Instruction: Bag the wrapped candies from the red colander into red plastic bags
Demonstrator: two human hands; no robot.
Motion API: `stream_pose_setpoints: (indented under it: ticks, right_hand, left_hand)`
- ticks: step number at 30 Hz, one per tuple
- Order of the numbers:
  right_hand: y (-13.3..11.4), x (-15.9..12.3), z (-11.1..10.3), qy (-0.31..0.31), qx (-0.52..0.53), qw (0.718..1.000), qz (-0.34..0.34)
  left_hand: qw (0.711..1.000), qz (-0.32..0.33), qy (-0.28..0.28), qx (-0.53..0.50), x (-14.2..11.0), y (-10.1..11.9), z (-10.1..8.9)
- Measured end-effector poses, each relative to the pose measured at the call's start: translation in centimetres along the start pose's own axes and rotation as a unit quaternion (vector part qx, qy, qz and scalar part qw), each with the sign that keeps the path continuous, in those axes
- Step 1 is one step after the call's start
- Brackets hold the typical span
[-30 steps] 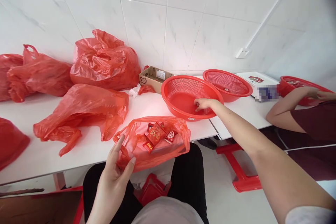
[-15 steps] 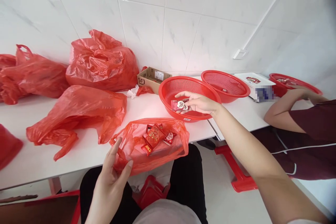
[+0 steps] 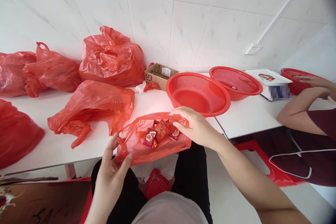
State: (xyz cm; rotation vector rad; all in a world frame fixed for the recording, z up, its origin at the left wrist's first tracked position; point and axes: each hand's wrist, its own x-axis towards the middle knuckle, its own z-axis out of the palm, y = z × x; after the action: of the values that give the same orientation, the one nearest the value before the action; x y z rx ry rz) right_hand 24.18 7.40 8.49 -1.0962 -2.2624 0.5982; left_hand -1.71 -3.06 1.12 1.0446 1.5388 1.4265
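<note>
A red plastic bag (image 3: 154, 154) lies open at the table's front edge, over my lap. Several wrapped candies in red and dark red are inside, among them a dark red packet (image 3: 149, 138) with a pale label. My left hand (image 3: 111, 169) holds the bag's left side, with the bunched plastic between thumb and fingers. At the bag's right rim is my right hand (image 3: 196, 127), its thumb and fingers apart and no candy in it; whether it touches the plastic I cannot tell. An empty red basket (image 3: 198, 101) stands just beyond.
Another red plastic bag (image 3: 94, 99) lies crumpled on the left, before a bulging bag (image 3: 112, 59). A cardboard box (image 3: 154, 77) stands by the wall. Right of it are a second basket (image 3: 236, 80), a white scale (image 3: 265, 77) and a co-worker's arm (image 3: 301, 106).
The dark red candy packet has gone from my right hand into the bag. My right hand has come down from over the basket to the bag's rim. The view has shifted left.
</note>
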Motion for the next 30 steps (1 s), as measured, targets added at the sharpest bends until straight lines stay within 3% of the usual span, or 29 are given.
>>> stream_pose_setpoints:
  ticks: [2,5,8,10,14,18,21,23,25,27,30]
  right_hand:
    - [0.4,-2.7,-0.2,0.037,-0.047,0.998,0.029]
    - [1.7,-6.5,1.5,0.1,-0.062,0.987,0.113]
    - [3.1,-8.8,4.1,0.136,0.02,0.962,0.236]
    - [3.7,-9.3,5.3,0.129,0.099,0.948,0.273]
    - [3.8,-8.5,5.1,0.179,0.148,0.944,0.235]
    - [2.8,-6.9,3.9,0.251,0.18,0.934,0.179]
    - [2.0,-5.6,4.7,0.229,0.144,0.949,0.162]
    - [2.0,-4.9,6.0,0.194,0.049,0.965,0.173]
    - [2.7,-4.3,6.9,0.16,-0.048,0.969,0.184]
    - [3.6,-4.0,6.7,0.147,-0.077,0.969,0.181]
    - [3.7,-4.3,3.7,0.194,0.032,0.968,0.158]
  left_hand:
    - [1.0,-0.009,0.007,-0.024,0.3,-0.4,-0.5]
    - [0.999,-0.02,0.027,-0.041,0.6,-1.0,-1.1]
    - [0.998,-0.041,0.011,-0.037,0.8,-1.5,-1.6]
    - [0.999,-0.048,-0.009,0.013,0.8,-1.8,-2.1]
    - [0.994,-0.009,-0.005,0.107,0.6,-1.4,-2.8]
    - [0.975,0.089,0.011,0.202,0.1,-0.3,-2.0]
    - [0.929,0.117,0.002,0.352,0.1,-0.2,-0.3]
    - [0.895,0.108,0.003,0.433,0.6,-0.4,0.5]
    - [0.879,0.098,0.015,0.466,1.3,-0.4,0.7]
    - [0.886,0.089,0.035,0.455,1.9,0.0,-0.2]
    - [0.916,0.1,0.076,0.382,1.6,1.6,-2.6]
